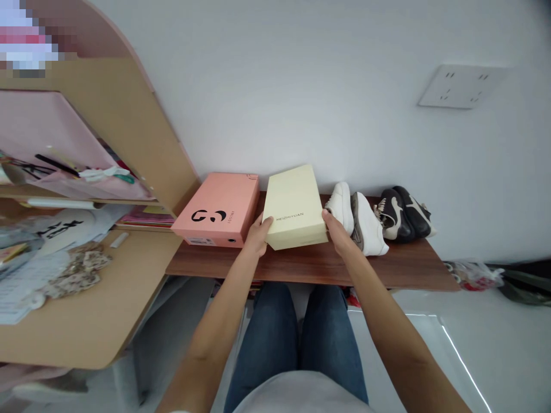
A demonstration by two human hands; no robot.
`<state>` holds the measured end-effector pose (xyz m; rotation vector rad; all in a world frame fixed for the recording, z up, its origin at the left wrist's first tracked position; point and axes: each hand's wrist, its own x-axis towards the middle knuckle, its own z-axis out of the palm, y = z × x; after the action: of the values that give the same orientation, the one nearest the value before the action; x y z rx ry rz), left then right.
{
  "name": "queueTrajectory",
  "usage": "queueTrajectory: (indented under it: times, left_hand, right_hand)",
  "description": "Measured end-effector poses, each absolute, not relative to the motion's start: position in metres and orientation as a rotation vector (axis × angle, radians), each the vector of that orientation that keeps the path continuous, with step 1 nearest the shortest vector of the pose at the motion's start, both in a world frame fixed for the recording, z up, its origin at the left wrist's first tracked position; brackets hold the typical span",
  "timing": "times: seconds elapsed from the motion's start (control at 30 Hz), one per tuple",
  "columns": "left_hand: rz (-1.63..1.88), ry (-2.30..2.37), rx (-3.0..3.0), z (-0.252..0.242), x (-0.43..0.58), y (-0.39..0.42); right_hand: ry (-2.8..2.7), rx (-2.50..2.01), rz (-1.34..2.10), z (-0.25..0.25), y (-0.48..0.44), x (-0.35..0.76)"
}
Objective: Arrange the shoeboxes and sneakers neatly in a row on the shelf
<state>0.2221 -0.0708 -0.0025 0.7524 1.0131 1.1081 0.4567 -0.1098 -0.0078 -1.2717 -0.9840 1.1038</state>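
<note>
A pale yellow shoe box (295, 206) rests on a dark wooden shelf (314, 265) against the white wall. My left hand (257, 234) grips its near left corner, fingers curled on the lid edge. My right hand (336, 229) holds the near right corner in the same way. A pink shoe box (219, 210) with a black logo lies just left of the yellow one, close beside it. Right of the yellow box stands a pair of white shoes (359, 217), close to my right hand.
A pair of dark shoes (404, 212) sits further right on the shelf. At left a light wooden desk (90, 310) carries papers, cloth and a pink rack. A wall socket plate (462, 86) is up right. Bags lie on the floor at right (477, 274).
</note>
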Motion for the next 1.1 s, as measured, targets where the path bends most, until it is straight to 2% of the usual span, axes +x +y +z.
queueTrajectory:
  times: [0.4, 0.67, 1.1]
  left_hand:
    - [1.117, 1.117, 0.98, -0.003, 0.209, -0.053]
    - [1.129, 1.225, 1.032, -0.012, 0.204, -0.045]
    - [1.238, 1.221, 0.969, -0.028, 0.206, -0.041]
  right_hand:
    - [-0.873, -1.177, 1.309, -0.033, -0.107, 0.436]
    - [-0.815, -1.172, 1.307, -0.056, -0.101, 0.425]
    - [-0.793, -1.195, 1.292, -0.067, -0.094, 0.422]
